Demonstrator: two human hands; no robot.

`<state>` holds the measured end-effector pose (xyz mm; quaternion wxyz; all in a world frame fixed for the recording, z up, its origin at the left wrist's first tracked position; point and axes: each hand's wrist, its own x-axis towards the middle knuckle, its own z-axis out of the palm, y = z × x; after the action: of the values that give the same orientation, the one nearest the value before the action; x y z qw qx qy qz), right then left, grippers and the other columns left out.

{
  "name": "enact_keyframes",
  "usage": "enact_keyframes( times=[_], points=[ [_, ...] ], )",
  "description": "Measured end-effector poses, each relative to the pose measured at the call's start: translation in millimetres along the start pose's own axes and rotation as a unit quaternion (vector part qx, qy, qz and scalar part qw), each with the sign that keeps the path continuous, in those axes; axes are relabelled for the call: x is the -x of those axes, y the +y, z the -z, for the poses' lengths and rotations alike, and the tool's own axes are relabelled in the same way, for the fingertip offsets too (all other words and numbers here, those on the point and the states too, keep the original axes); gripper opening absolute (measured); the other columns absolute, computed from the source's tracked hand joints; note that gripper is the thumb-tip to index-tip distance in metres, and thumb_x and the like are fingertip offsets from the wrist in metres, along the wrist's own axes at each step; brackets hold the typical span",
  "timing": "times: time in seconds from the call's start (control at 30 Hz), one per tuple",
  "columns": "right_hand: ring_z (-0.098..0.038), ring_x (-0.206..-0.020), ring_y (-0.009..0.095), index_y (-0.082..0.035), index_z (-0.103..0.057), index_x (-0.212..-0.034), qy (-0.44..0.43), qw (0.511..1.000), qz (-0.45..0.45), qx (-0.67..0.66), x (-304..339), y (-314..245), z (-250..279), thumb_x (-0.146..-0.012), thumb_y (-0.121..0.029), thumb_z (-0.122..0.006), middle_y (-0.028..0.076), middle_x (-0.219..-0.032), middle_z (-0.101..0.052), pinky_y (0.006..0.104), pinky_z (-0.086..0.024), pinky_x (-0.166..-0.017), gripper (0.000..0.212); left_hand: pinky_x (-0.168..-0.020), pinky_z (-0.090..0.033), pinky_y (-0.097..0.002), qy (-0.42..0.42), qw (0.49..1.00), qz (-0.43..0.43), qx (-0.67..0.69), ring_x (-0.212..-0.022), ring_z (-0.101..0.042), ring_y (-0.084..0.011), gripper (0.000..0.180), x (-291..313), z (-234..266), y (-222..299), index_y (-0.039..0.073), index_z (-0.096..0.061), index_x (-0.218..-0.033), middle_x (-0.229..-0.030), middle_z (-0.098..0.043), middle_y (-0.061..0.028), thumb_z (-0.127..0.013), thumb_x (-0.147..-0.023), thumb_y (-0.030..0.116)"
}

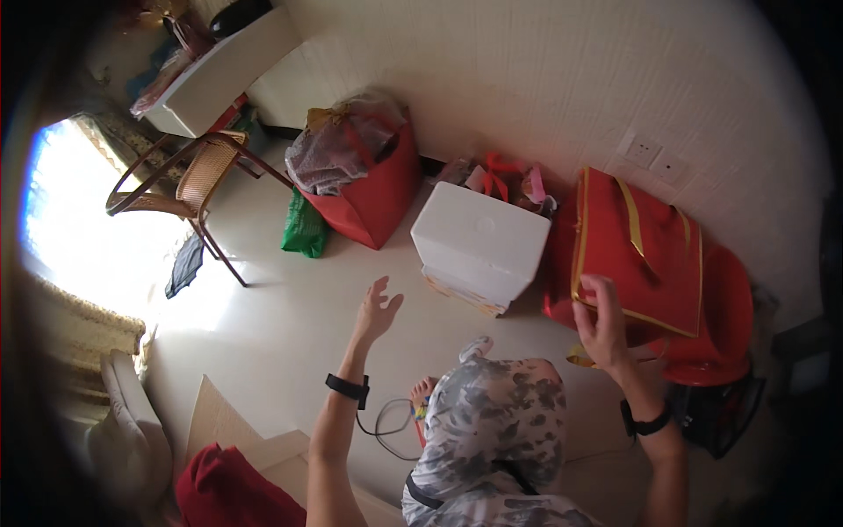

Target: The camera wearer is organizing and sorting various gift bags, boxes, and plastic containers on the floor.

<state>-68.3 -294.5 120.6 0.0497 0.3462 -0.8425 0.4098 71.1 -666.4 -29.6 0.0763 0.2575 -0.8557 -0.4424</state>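
Observation:
My left hand point(378, 312) is raised over the floor with its fingers apart and nothing in it. Ahead and to its right stands a white foam box point(481, 230). My right hand point(603, 323) is also up, fingers spread and nothing held, in front of a red gift bag point(639, 250) with gold trim and gold handles. The fingertips overlap the bag's lower left edge in the view; whether they touch it I cannot tell. Each wrist wears a black band.
Behind the foam box lie red and pink ribbons point(533, 184). A large red bag point(373, 198) holds bubble-wrapped things, beside a green plastic bag point(304, 226). A wicker chair point(207, 180) stands far left. A red stool point(716, 321) is at right; a cable point(386, 432) lies near my foot.

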Motion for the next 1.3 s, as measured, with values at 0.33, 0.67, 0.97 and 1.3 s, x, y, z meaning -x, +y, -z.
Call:
enact_keyframes(
  times=[0.33, 0.67, 0.97, 1.3],
  points=[
    [-0.042, -0.119, 0.028, 0.001, -0.032, -0.134, 0.053, 0.943, -0.326, -0.044, -73.9, 100.1, -120.5, -0.091, -0.037, -0.052, 0.022, -0.133, -0.037, 0.0340, -0.033, -0.100, 0.061, -0.092, -0.043, -0.0399, -0.097, 0.954, -0.075, 0.272, -0.120, -0.046, -0.0328, 0.062, -116.7, -25.7, 15.5, 0.002, -0.034, -0.136, -0.134, -0.040, -0.0231, -0.054, -0.090, 0.038],
    [-0.046, -0.115, 0.025, 0.001, -0.036, -0.130, 0.106, 0.949, -0.269, -0.125, -74.0, 107.9, -132.8, -0.092, -0.022, -0.049, 0.017, -0.123, -0.049, 0.0341, -0.035, -0.097, 0.047, -0.107, -0.022, -0.0375, -0.202, 0.914, -0.190, 0.297, -0.132, -0.028, -0.0288, 0.064, -122.7, -36.2, 48.5, -0.003, -0.020, -0.141, -0.142, -0.029, -0.0204, -0.051, -0.092, 0.024],
    [-0.042, -0.119, 0.022, -0.001, -0.030, -0.135, 0.037, 0.931, -0.281, -0.231, -85.7, 79.8, -118.5, -0.091, -0.018, -0.051, 0.015, -0.128, -0.044, 0.0343, -0.033, -0.101, 0.051, -0.107, -0.023, -0.0378, -0.192, 0.906, -0.192, 0.325, -0.133, -0.025, -0.0254, 0.067, -122.0, -35.9, 37.6, -0.001, -0.016, -0.142, -0.143, -0.028, -0.0178, -0.049, -0.093, 0.029],
    [-0.050, -0.109, 0.020, -0.002, -0.029, -0.133, 0.131, 0.945, -0.132, -0.269, -83.8, 43.9, -97.9, -0.088, -0.006, -0.055, 0.013, -0.120, -0.048, 0.0314, -0.043, -0.090, 0.052, -0.105, -0.023, -0.0352, -0.111, 0.919, -0.252, 0.281, -0.129, -0.032, -0.0228, 0.065, -114.6, -18.6, 52.0, 0.000, -0.022, -0.140, -0.138, -0.035, -0.0147, -0.055, -0.087, 0.018]
  ],
)
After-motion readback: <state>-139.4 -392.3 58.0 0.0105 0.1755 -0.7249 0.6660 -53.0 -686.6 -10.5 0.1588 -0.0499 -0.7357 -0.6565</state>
